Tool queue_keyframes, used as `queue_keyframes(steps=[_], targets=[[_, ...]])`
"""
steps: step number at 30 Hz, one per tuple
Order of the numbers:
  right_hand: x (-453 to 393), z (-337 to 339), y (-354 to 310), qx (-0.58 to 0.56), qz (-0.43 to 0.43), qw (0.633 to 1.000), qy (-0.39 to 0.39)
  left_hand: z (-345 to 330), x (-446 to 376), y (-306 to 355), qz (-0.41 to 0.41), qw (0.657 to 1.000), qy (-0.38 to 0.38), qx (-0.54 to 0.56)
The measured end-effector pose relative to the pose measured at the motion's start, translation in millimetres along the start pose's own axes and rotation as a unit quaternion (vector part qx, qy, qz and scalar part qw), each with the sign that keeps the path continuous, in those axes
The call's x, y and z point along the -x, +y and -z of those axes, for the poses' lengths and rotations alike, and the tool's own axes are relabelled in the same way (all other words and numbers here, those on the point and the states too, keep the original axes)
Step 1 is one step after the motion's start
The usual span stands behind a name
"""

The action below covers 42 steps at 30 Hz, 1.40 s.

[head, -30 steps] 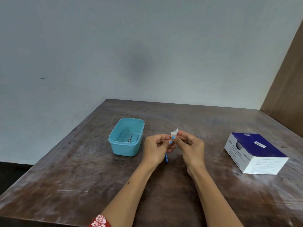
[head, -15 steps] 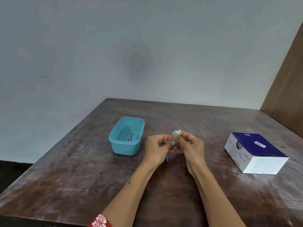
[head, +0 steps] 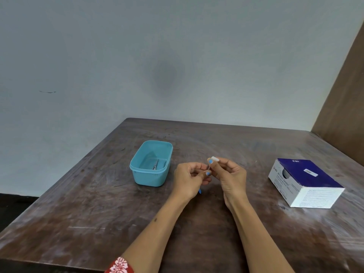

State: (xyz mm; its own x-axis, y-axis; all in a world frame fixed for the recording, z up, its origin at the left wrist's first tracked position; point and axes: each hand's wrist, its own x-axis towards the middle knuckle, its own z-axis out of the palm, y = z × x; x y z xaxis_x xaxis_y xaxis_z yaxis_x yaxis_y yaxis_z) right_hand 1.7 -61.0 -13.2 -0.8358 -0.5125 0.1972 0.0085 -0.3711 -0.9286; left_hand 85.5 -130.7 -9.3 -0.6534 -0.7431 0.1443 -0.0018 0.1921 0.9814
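left grip [head: 190,178] pinches tool [head: 200,191] | right grip [head: 230,176] pinches swab [head: 214,159] at tool tip, above counter [head: 98,203] | risk: light pinch, tool could slip; swab could drop

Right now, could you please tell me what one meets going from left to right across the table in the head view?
Teal container → left hand, pinching a thin tool → right hand, pinching a small white pad → blue-and-white box.
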Motion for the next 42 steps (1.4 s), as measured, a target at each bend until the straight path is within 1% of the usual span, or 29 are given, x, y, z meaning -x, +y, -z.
queue_keyframes(steps=[4, 11, 14, 18, 21, 26, 29, 33, 37, 42], targets=[[-0.2, 1.2, -0.8, 0.009, 0.011, 1.0, -0.01, 0.9, 0.3, -0.5, 0.0, 1.0, -0.003, -0.008], [-3.5, 3.9, -0.7, -0.064, -0.06, 0.996, 0.009, -1.9, 2.8, -0.2, -0.006, 0.999, -0.025, -0.02], [-2.4, 2.9, -0.4, -0.051, -0.046, 0.998, 0.008, -0.9, 1.5, -1.0, -0.007, 1.0, -0.016, -0.025], [-1.0, 1.8, -1.2, -0.026, -0.025, 0.999, -0.013, 1.1, 0.4, -1.5, -0.009, 1.0, 0.002, -0.022], [-0.6, 2.7, -2.0, -0.018, -0.02, 0.999, -0.019, 1.4, 0.6, -1.7, -0.013, 1.0, 0.0, -0.026], [-2.0, 3.2, -2.7, -0.089, -0.069, 0.994, 0.01, 0.5, 0.5, -2.3, -0.014, 0.999, -0.016, -0.038], [-3.3, 6.1, -4.1, -0.11, -0.088, 0.99, 0.017, -1.2, 1.9, -2.2, -0.017, 0.999, -0.023, -0.035], [-3.8, 4.3, -3.1, -0.131, -0.096, 0.986, 0.044, -1.8, 1.0, -1.8, -0.016, 0.999, -0.024, -0.022], [-6.6, 4.1, -0.9, -0.147, -0.089, 0.981, 0.085, -2.0, -1.0, -1.9, -0.008, 1.0, 0.0, 0.015], [-6.5, 2.8, 2.6, -0.077, -0.072, 0.993, 0.059, -1.5, -2.3, -2.1, 0.01, 0.997, 0.026, 0.072]])
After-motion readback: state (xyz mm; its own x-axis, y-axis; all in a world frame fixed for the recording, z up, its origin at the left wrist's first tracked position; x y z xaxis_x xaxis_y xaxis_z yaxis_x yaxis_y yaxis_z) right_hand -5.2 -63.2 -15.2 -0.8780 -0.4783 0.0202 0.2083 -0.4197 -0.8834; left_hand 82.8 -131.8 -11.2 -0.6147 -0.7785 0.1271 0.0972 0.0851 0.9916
